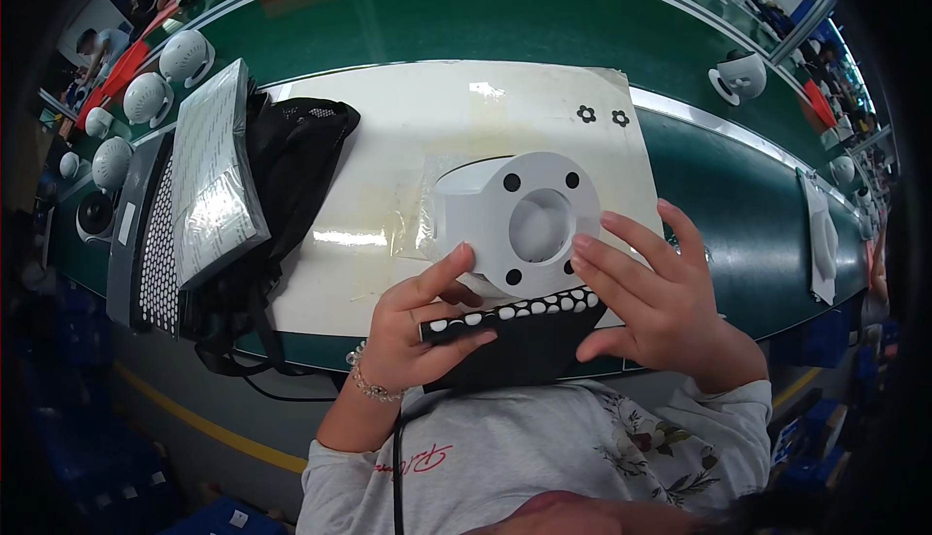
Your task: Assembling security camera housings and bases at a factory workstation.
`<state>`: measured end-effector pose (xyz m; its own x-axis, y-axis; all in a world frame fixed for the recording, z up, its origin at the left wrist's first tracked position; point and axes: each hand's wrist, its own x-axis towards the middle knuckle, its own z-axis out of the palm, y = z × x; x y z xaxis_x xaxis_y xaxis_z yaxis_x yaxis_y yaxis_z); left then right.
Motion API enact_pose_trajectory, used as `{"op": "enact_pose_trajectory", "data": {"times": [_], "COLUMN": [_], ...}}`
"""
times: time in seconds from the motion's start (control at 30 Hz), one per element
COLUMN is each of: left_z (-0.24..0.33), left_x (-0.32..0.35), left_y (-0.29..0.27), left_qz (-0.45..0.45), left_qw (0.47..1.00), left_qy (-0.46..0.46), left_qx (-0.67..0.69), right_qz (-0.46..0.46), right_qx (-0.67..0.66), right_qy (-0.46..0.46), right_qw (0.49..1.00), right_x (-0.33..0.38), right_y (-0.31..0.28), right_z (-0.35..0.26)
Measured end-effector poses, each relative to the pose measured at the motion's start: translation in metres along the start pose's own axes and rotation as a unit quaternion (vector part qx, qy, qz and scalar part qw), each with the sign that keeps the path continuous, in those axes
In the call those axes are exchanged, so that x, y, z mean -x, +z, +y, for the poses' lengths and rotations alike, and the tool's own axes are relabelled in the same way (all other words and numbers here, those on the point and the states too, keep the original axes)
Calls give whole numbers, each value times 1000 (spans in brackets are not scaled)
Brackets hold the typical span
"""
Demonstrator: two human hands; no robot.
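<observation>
A white device with a ring-shaped base (pixel 584 185) lies on its side on a pale board, base up. Black round pads (pixel 512 183) sit around that ring. My left hand (pixel 413 317) has a black sheet with white round spots (pixel 515 312) between thumb and fingers, while its index fingertip touches the left side of the device. The sheet hangs toward my body. My right hand (pixel 660 292) has its fingers spread; its fingertips rest on the ring's lower right edge, partly covering a pad there. Nothing shows in its grasp.
Under the device is the pale board (pixel 544 98). On the left lie a black bag (pixel 301 156), a silvery wrapped stack (pixel 218 185) and a spotted sheet (pixel 160 263). White rounded devices (pixel 148 98) line the green conveyor (pixel 466 11). Other people work beyond.
</observation>
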<state>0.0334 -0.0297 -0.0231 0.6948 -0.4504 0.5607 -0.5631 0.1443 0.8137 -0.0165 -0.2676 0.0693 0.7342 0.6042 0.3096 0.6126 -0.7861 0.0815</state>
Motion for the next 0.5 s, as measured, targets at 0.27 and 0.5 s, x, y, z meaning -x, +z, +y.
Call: {"op": "enact_pose_trajectory", "data": {"times": [0.27,0.5], "left_z": [0,1], "left_x": [1,5], "left_y": [1,-11], "left_qz": [-7,-42], "left_qw": [1000,996], "left_qy": [14,71], "left_qx": [-13,-45], "right_qz": [60,111], "right_qx": [-642,-782], "right_qy": [318,341], "right_qw": [695,510], "right_x": [0,-23], "right_y": [45,56], "right_z": [20,65]}}
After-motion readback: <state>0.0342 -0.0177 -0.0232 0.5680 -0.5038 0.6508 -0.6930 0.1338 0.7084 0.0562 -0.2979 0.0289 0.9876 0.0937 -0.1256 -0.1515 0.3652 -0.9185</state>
